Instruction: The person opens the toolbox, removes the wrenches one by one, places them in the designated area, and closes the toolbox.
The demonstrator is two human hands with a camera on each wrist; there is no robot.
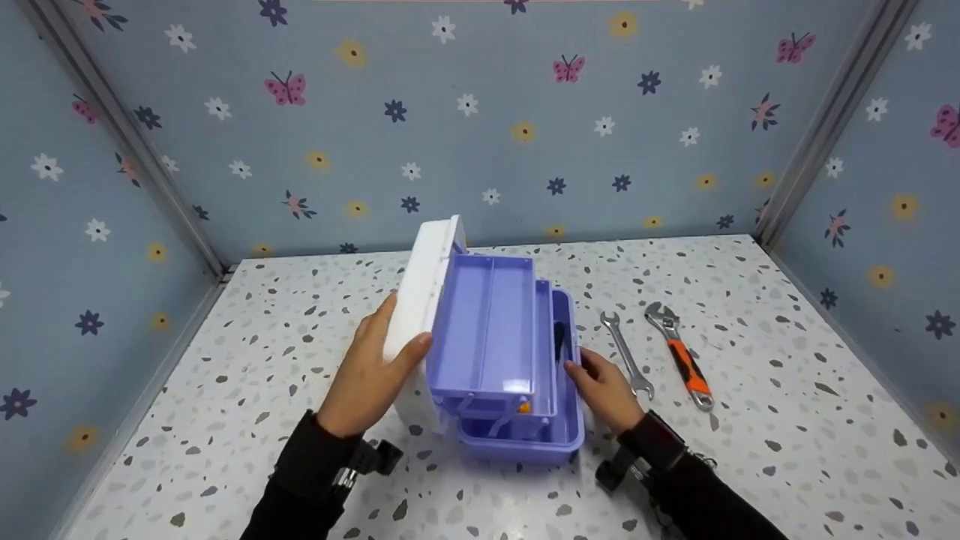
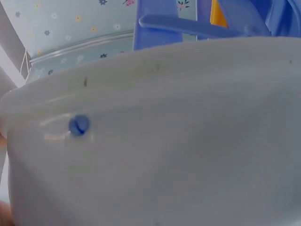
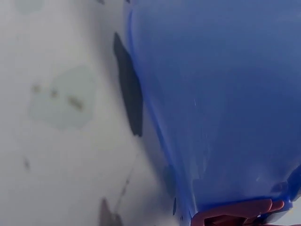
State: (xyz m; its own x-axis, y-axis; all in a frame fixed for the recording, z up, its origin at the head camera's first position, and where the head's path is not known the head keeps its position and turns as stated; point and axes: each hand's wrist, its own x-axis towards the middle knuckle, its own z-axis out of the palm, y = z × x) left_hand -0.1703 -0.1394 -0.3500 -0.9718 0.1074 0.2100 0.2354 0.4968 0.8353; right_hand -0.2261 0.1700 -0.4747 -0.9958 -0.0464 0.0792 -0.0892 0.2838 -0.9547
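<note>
A purple toolbox [image 1: 517,452] stands on the table with its white lid [image 1: 421,289] swung up to the left and its stepped trays [image 1: 484,322] fanned out. My left hand [image 1: 367,375] grips the lid's near left part, thumb on the edge. That lid [image 2: 155,136] fills most of the left wrist view. At the box's right rim, my right hand [image 1: 611,394] holds the side wall, thumb at the top edge. In the right wrist view, fingers [image 3: 240,209] show under the box wall [image 3: 221,108]. A dark item [image 1: 559,341] and an orange bit [image 1: 524,407] are partly hidden inside.
Right of the box lie an open-end wrench [image 1: 628,356] and an adjustable wrench [image 1: 680,356] with an orange and black handle. The speckled table [image 1: 262,420] is bounded by flower-patterned panels [image 1: 480,150] at the back and both sides.
</note>
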